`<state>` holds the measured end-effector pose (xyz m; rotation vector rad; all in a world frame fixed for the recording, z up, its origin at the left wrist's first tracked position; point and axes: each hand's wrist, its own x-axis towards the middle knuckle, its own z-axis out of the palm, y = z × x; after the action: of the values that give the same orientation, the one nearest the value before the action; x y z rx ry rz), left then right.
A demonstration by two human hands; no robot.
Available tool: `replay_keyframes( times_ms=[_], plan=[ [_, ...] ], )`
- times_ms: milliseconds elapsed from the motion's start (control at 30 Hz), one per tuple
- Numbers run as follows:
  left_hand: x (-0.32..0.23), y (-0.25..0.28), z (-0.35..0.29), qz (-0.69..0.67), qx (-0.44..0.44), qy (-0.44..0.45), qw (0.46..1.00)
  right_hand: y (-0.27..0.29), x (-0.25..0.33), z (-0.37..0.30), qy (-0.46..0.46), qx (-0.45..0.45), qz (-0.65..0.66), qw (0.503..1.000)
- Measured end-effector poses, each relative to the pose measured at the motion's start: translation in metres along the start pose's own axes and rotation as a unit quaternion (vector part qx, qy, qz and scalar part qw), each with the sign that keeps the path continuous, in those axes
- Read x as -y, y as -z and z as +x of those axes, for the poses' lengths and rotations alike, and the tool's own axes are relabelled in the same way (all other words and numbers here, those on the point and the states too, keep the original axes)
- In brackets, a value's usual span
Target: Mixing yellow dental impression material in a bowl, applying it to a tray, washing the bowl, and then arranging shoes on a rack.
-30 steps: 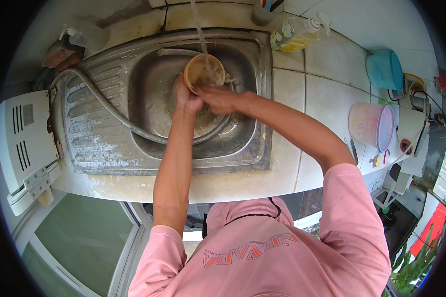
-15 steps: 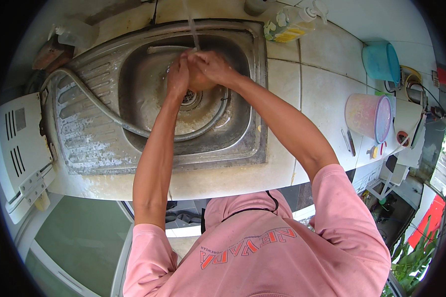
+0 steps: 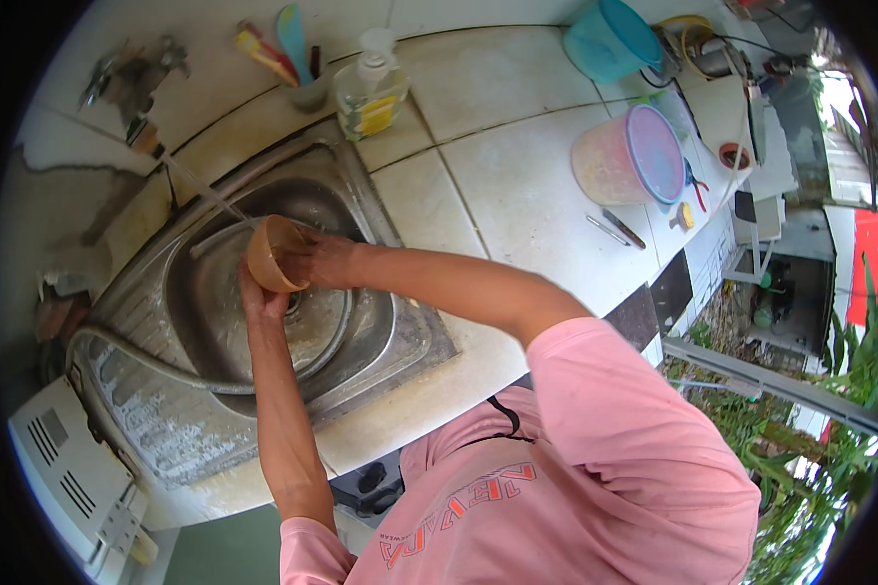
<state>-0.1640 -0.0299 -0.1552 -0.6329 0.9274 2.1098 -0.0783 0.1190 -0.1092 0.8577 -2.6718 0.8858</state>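
A brown bowl (image 3: 269, 257) is tipped on its side over the metal sink (image 3: 195, 322), its mouth facing right. My left hand (image 3: 260, 298) is closed around its lower left side and holds it up. The fingers of my right hand (image 3: 324, 261) reach stretched out into the bowl's mouth, against its inside; their tips are partly hidden. From the wall tap (image 3: 144, 136) a stream of water (image 3: 205, 187) runs down to the bowl's upper edge. Below the bowl, a grey hose (image 3: 180, 375) curves through the sink and out over the drainboard.
Behind the sink stand a pump soap bottle (image 3: 371, 93) and a cup of utensils (image 3: 310, 93). On the tiled counter to the right are a pink bucket (image 3: 605, 164), a turquoise bucket (image 3: 610, 44) and two thin tools (image 3: 617, 230). A white appliance (image 3: 73, 468) is at the left.
My view has swung to the right, so the tap and more counter show. The bowl, earlier mostly covered by both hands, is now on its side with my right fingers in its mouth.
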Motion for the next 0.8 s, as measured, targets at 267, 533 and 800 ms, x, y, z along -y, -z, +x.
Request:
replay_keyframes(
  times_ms=[267, 533, 800],
  plan=[
    [0.004, -0.009, -0.013, -0.012, 0.118, 0.068, 0.991, -0.008, 0.034, 0.008, -0.168, -0.04, 0.025, 0.985],
    [-0.02, -0.003, 0.005, 0.105, 0.132, 0.155, 0.973, -0.022, 0.013, 0.007, -0.22, -0.074, 0.282, 0.931],
    [-0.039, -0.022, 0.014, 0.19, 0.144, 0.181, 0.954, -0.022, 0.031, 0.009, -0.318, -0.021, 0.177, 0.931]
  ],
)
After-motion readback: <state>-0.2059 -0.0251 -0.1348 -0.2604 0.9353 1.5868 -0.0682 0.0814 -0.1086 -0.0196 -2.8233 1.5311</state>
